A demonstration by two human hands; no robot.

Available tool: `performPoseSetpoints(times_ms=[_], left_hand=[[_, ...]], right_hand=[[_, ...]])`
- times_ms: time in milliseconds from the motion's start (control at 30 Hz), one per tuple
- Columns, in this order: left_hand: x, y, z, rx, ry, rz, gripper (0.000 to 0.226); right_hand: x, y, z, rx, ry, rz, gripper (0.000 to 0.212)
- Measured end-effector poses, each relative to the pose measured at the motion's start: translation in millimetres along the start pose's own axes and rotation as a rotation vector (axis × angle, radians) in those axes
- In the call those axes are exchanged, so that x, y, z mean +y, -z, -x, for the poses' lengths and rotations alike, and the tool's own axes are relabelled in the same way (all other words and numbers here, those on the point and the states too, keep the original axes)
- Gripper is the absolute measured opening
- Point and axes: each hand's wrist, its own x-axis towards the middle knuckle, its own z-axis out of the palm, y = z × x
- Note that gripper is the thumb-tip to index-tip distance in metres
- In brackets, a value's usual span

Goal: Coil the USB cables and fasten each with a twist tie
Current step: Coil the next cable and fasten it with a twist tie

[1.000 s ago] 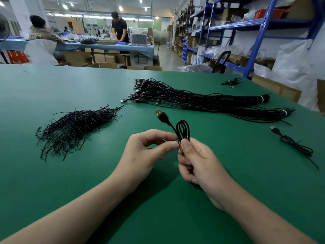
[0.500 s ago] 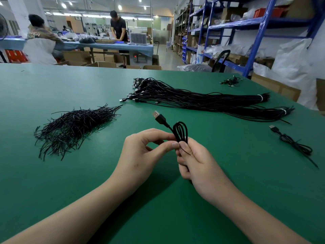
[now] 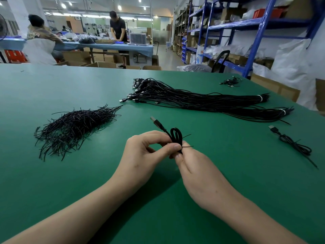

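A black coiled cable (image 3: 176, 136) stands upright at centre frame, pinched between the fingers (image 3: 176, 147) of the left hand (image 3: 142, 155) and the right hand (image 3: 198, 173), its USB plug (image 3: 155, 121) pointing up-left. A thin twist tie (image 3: 187, 146) crosses its waist, both ends sticking out to the right. Loose twist ties (image 3: 75, 125) lie heaped at left on the surface (image 3: 228, 164). A long bundle of straight cables (image 3: 193, 101) stretches across the upper right. One tied cable (image 3: 295, 145) lies at the right edge.

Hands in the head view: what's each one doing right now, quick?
Left hand: closed, pinching the coiled cable.
Right hand: closed, gripping the same coiled cable.
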Motion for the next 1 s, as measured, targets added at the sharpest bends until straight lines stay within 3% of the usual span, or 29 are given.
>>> performPoseSetpoints(times_ms=[233,367,633,700,767,1000], left_hand=[[2,-5,0,-0.019,0.081,0.158,0.009],[2,-4,1,-0.037,0.036,0.110,0.007],[-1,-7,-1,-0.027,-0.080,0.010,0.006],[-1,-8,-1,-0.032,-0.065,0.064,0.007],[0,-8,0,-0.041,-0.021,0.152,0.005],[-1,-7,-2,0.012,0.074,0.353,0.013]], right_hand=[[5,0,-4,-0.003,0.016,-0.150,0.031],[12,-2,-8,-0.067,-0.044,-0.353,0.023],[10,6,-10,-0.241,-0.078,-0.665,0.033],[9,7,-10,-0.270,-0.072,-0.751,0.037],[9,8,-10,-0.291,-0.057,-0.814,0.027],[17,15,-13,-0.220,0.025,-0.835,0.023]])
